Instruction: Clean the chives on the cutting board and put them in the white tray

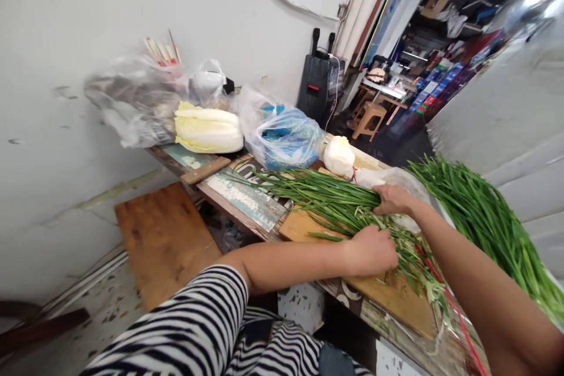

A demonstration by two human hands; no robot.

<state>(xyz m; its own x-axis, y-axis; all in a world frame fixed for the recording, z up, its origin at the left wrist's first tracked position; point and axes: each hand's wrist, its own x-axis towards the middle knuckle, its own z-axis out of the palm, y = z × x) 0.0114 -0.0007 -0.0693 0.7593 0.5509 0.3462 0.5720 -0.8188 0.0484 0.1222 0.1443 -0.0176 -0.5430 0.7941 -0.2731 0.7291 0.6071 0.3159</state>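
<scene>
Wooden table [251,200]: below both your grips.
Green heap [484,211]: right of your right grip, well apart from your left.
Cutting board [403,305]: under your left grip.
Green bundle [308,187]: across the board, leaves stretching left from your right grip.
Yellow-white cabbage [209,129]: well left of both grips.
Left grip [373,251]: curled over loose stalks [412,264], fingertips hidden; I cannot tell if it's pinching.
Right grip [391,198]: pinching the bundle's stem end.

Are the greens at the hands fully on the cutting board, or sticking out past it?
Sticking out: the greens cross the cutting board, their thin tips reaching beyond its edge over the table.
</scene>
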